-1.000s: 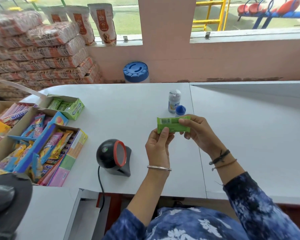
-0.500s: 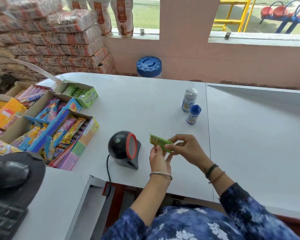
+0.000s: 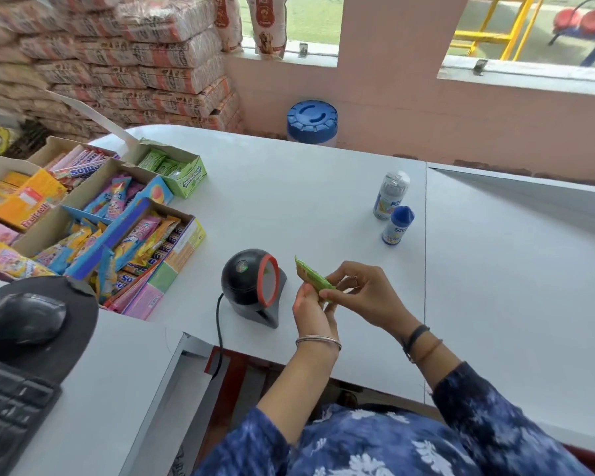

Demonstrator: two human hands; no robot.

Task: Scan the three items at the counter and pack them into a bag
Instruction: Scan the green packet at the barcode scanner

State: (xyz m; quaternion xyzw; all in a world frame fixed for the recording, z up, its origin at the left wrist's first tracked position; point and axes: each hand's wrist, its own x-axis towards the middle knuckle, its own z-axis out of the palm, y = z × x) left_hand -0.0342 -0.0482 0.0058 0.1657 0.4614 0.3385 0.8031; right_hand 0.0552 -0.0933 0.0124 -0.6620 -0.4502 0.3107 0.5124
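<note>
Open cartons of sweets (image 3: 93, 214) occupy the tabletop's (image 3: 289, 187) left; the scanner's (image 3: 251, 285) window faces right toward the green packet (image 3: 312, 277), long axis angled at it, pinched by left hand (image 3: 311, 309) and right hand (image 3: 364, 297); two bottles (image 3: 392, 207) stand beyond.

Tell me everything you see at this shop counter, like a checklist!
Surface: white counter, mostly bare.
Job's things: green packet held at the scanner; two small bottles standing together; no bag seen.
Clutter: candy boxes, mouse, keyboard.
Hands: left hand and right hand both pinch the packet.
Cables: scanner cable drops off the edge.
Surroundings: stacked sacks, blue-lidded tub, windows.
</note>
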